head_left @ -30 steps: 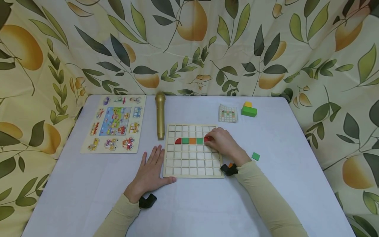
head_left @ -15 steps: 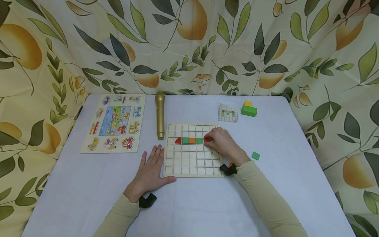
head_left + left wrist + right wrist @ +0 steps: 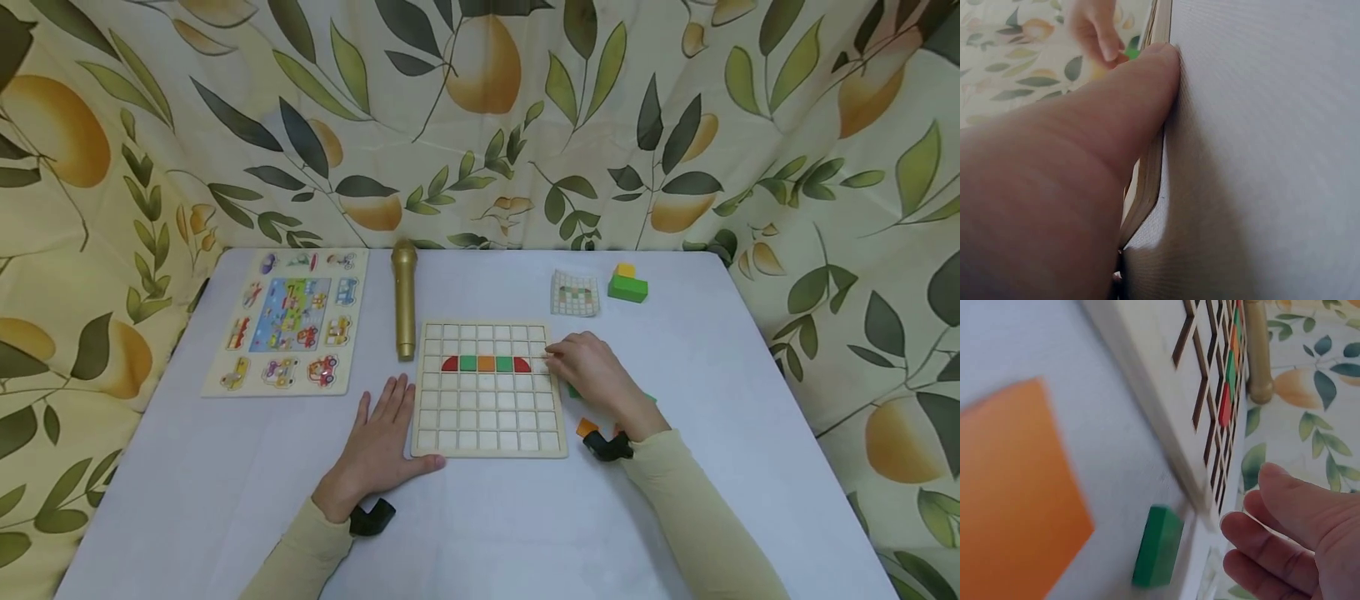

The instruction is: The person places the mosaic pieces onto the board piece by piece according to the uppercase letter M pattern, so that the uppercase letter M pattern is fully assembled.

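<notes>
A wooden grid board (image 3: 489,455) lies flat on the table. One row across it holds a red quarter-round piece (image 3: 450,364), a green square (image 3: 468,363), an orange square (image 3: 486,364), another green square and a second red quarter-round piece (image 3: 522,365). My left hand (image 3: 377,446) rests flat with spread fingers along the board's left edge, its thumb (image 3: 1141,81) against the front edge. Over the right edge is my right hand (image 3: 600,379), fingers loosely bent. In the right wrist view nothing sits between its thumb and fingers (image 3: 1272,550).
Beside the board's right edge lie a green block (image 3: 1159,547) and an orange block (image 3: 1016,494), partly under my right hand and wrist. Behind are a pattern card (image 3: 574,293) and stacked green and yellow blocks (image 3: 627,288). A gold microphone (image 3: 405,304) and a picture puzzle board (image 3: 213,383) stay left.
My right hand has let go of the right red piece, which stays in the grid, and has moved right toward the board's edge. My left hand keeps its place. The head view has shifted slightly.
</notes>
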`<state>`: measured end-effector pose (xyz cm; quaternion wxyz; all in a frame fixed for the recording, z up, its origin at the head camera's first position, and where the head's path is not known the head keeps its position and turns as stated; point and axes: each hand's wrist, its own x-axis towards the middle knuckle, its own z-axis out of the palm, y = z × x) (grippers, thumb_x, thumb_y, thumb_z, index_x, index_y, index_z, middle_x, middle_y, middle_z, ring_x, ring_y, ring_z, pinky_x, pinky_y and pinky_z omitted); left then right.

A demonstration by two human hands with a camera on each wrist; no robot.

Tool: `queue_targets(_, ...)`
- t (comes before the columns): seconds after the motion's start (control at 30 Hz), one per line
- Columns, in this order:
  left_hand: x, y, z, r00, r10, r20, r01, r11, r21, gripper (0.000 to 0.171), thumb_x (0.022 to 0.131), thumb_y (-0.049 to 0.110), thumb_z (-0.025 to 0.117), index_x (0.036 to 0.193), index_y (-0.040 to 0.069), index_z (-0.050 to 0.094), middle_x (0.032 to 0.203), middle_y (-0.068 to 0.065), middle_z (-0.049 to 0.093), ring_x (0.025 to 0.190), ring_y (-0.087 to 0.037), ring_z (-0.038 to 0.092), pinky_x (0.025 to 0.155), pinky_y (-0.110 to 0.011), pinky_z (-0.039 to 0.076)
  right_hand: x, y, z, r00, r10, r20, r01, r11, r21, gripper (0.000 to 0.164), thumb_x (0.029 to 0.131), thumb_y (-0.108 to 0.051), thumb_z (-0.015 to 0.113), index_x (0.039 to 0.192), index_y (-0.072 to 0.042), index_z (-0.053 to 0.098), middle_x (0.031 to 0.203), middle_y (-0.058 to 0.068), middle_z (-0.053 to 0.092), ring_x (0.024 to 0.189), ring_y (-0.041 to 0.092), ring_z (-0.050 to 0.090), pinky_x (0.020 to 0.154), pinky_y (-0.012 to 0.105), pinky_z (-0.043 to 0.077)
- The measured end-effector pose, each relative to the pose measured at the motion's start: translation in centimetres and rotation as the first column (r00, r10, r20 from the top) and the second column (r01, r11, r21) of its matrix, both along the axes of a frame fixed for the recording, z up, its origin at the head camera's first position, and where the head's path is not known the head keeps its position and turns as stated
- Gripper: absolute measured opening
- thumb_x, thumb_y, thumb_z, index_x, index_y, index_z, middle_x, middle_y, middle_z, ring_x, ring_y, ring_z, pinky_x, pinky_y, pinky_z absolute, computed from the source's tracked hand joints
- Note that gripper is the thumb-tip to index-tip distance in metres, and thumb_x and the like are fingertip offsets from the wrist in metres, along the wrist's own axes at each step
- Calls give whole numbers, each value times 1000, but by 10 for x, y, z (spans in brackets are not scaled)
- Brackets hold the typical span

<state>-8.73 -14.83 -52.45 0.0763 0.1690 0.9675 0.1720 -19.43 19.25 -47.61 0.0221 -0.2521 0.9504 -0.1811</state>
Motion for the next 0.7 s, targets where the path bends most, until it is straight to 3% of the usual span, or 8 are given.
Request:
queue_targets(0.23,2,-1,0,1000,2,6,-2,1000,2,119,78,80,54,154,-2,13,161,-16,4,147,-29,-5,112,-57,-7,12,16,-3,992,-96,76,97,995,1,33,92,-23,70,117,-1,70,106,8,68,99,26,55,88,42,47)
queue_targets(0.7,1,0,0,1000,-1,-18,1,1000,11,119,78,79,54,154,-3,15,161,-17,6,147,-31,-3,112,-58,-6,35,35,-12,985,-146,87,150,988,-42,38,84,-22,80,114,-2,71,106,9,66,102,30,53,89,47,45)
